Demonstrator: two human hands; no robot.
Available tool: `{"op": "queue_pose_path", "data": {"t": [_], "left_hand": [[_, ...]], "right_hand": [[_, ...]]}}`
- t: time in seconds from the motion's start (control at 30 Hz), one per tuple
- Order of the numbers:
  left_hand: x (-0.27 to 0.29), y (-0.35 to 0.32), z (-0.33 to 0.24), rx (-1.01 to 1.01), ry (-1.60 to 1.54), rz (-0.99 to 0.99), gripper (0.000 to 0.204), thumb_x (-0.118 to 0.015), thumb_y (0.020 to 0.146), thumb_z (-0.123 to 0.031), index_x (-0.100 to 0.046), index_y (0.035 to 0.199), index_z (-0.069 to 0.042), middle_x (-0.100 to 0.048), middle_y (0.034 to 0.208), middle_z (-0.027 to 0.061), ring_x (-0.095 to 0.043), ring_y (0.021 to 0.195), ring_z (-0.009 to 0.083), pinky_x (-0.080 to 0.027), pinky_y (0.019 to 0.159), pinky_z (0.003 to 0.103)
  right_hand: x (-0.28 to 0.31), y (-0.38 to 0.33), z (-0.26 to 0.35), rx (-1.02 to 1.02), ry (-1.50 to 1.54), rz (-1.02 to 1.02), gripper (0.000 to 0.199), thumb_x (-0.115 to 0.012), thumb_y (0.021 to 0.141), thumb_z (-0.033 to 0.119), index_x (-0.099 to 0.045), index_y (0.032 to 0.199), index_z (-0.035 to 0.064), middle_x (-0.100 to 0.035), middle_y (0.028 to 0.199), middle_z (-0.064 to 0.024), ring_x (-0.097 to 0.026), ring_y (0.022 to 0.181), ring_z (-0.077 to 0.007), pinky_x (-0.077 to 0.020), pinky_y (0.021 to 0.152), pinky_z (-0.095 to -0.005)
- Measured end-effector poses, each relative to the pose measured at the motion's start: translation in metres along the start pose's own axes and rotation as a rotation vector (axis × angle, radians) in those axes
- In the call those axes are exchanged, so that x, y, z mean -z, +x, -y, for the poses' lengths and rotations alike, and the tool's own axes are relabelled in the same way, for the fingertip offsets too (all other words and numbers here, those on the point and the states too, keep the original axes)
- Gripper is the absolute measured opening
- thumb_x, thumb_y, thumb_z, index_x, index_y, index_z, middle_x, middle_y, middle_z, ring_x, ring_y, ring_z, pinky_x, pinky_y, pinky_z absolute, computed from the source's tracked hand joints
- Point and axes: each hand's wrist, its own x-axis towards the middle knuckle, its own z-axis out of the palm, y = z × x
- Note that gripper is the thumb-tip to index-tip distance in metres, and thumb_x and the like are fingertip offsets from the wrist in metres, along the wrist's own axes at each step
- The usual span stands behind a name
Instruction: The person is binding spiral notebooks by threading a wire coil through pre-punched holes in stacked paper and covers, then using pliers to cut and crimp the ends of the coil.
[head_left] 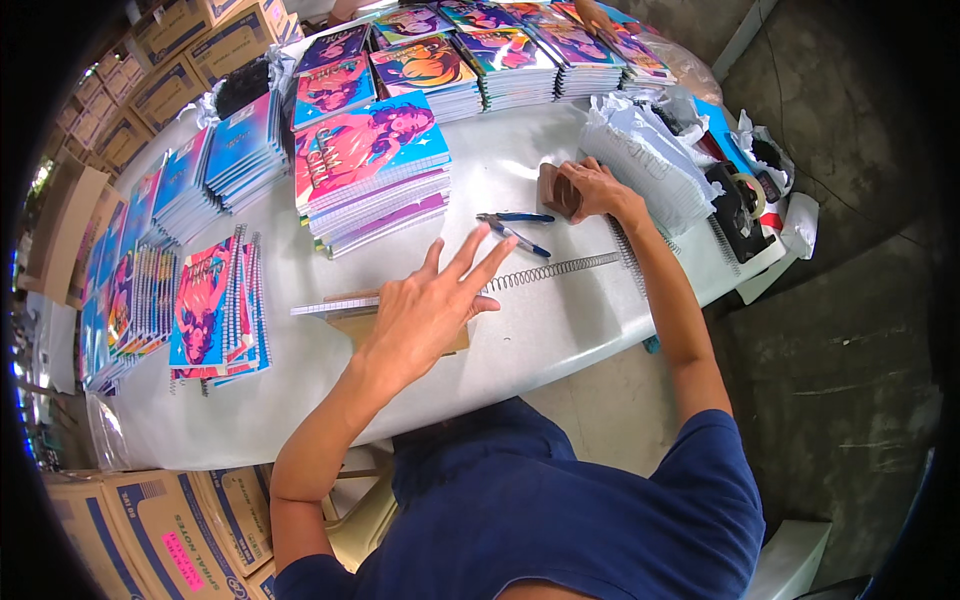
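Observation:
My left hand (425, 305) is stretched out with its fingers spread, above a thin stack of paper with brown board (347, 318) near the table's front edge. From under that hand a dark wire coil (555, 270) runs out to the right. My right hand (600, 190) is closed round a small brown block (556, 192), which stands on the table beside a pile of wrapped white sheets (650, 165). Between the hands lie dark-blue-handled pliers (520, 217) and a blue pen (525, 240).
Tall notebook stacks (385, 205) with colourful covers line the table's far side. Spiral-bound notebooks (205, 305) lie at the left. A black tape dispenser (740, 215) sits at the right edge. Cartons (180, 530) stand below left. Another person's hand (597, 18) rests at the far stacks.

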Motion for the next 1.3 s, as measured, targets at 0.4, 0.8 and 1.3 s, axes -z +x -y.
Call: {"op": "queue_pose_path", "data": {"t": [0.4, 0.8, 1.3], "left_hand": [[0.0, 0.003, -0.002, 0.024, -0.021, 0.013, 0.07, -0.062, 0.085, -0.042, -0.036, 0.147, -0.021, -0.054, 0.137, 0.0079, -0.056, 0.117, 0.0374, -0.051, 0.089, 0.047], [-0.015, -0.003, 0.018, 0.134, -0.115, -0.427, 0.103, -0.08, 0.068, -0.034, -0.022, 0.152, -0.022, -0.064, 0.119, 0.0126, -0.063, 0.102, 0.0366, -0.046, 0.097, 0.047], [-0.017, -0.011, 0.018, 0.27, -0.125, -0.403, 0.108, -0.084, 0.061, -0.038, -0.026, 0.151, -0.026, -0.071, 0.102, 0.0079, -0.067, 0.089, 0.0313, -0.054, 0.068, 0.041]], "right_hand": [[0.031, -0.001, 0.02, 0.166, 0.882, -0.084, 0.063, -0.06, 0.086, 0.047, -0.047, 0.137, 0.0123, -0.058, 0.126, -0.0136, -0.059, 0.113, -0.0247, -0.0453, 0.099, -0.0352], [0.106, -0.031, 0.14, 0.651, 0.976, 0.435, 0.061, -0.065, 0.084, 0.048, -0.066, 0.118, -0.002, -0.064, 0.118, -0.0201, -0.059, 0.11, -0.029, -0.0413, 0.099, -0.0395], [0.077, -0.034, 0.149, 0.632, 0.813, 0.3, 0.052, -0.062, 0.088, 0.045, -0.069, 0.114, 0.0006, -0.068, 0.111, -0.0173, -0.064, 0.099, -0.027, -0.048, 0.091, -0.0366]]}}
